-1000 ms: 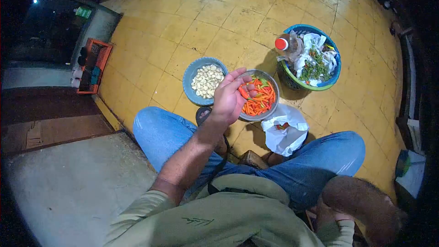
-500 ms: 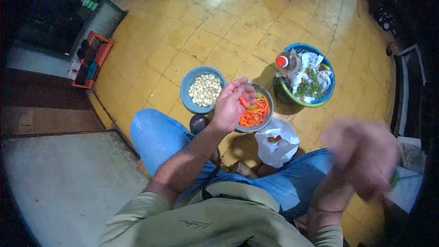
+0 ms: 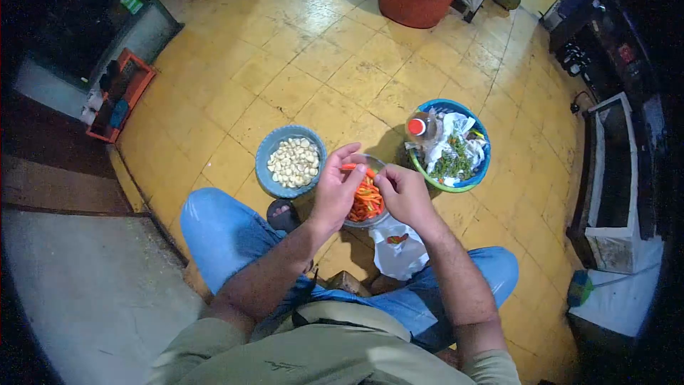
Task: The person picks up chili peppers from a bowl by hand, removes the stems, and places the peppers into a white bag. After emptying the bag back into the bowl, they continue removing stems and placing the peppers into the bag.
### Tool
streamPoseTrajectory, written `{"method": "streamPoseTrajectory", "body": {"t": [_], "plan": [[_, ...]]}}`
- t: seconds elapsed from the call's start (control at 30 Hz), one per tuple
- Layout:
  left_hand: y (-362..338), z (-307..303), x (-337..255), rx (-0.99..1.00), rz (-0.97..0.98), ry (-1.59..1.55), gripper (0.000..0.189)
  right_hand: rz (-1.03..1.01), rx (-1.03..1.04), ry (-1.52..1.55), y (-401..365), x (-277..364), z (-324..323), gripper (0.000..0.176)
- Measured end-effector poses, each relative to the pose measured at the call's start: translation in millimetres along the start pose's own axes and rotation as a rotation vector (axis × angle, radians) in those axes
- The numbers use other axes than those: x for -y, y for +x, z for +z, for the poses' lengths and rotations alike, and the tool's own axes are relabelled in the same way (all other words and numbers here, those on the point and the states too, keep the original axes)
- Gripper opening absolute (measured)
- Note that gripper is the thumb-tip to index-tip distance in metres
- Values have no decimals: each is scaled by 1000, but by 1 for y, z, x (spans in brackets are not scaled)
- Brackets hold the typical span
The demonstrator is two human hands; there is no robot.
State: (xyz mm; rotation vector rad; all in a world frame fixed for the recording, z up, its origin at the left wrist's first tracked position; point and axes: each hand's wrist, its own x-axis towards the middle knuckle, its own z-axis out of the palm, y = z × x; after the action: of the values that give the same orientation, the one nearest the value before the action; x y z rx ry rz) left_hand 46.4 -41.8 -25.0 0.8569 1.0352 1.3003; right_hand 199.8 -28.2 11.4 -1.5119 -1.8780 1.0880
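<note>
Over a metal bowl (image 3: 369, 224) of red and orange chilies (image 3: 365, 204), my two hands meet. In my left hand (image 3: 332, 192) an orange-red chili pepper (image 3: 353, 167) lies between thumb and fingers. My right hand (image 3: 407, 194) is closed in a pinch at the chili's right end; its fingertips are partly hidden. Just below the bowl, between my legs, sits a white plastic bag (image 3: 399, 262) with some red bits in its mouth. To the left stands a blue bowl (image 3: 264, 182) of peeled garlic cloves (image 3: 293, 162).
Right of the chilies, a blue-green basket (image 3: 486, 164) holds a red-capped bottle (image 3: 417, 128), white plastic and green stems. A red tub (image 3: 413, 0) with a blue lid stands farther off. An orange crate (image 3: 139, 78) is at the left wall. My sandaled foot (image 3: 283, 215) is beside the garlic bowl.
My right hand has come in from the far right, where it was blurred, to the chili in my left hand. The view has tilted upward and shifted right.
</note>
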Motion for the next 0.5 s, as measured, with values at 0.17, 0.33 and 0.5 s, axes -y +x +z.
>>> {"method": "streamPoseTrajectory", "body": {"t": [0.17,0.33,0.5], "plan": [[-1,-3,-2,109,-208,-164,38,-207,-18,-114,-2,2,-10,14],[-3,-3,-3,129,-357,-275,38,-338,92,-160,0,2,-26,9],[-6,1,2,195,-360,-291,40,-392,158,-187,-2,3,-39,9]]}}
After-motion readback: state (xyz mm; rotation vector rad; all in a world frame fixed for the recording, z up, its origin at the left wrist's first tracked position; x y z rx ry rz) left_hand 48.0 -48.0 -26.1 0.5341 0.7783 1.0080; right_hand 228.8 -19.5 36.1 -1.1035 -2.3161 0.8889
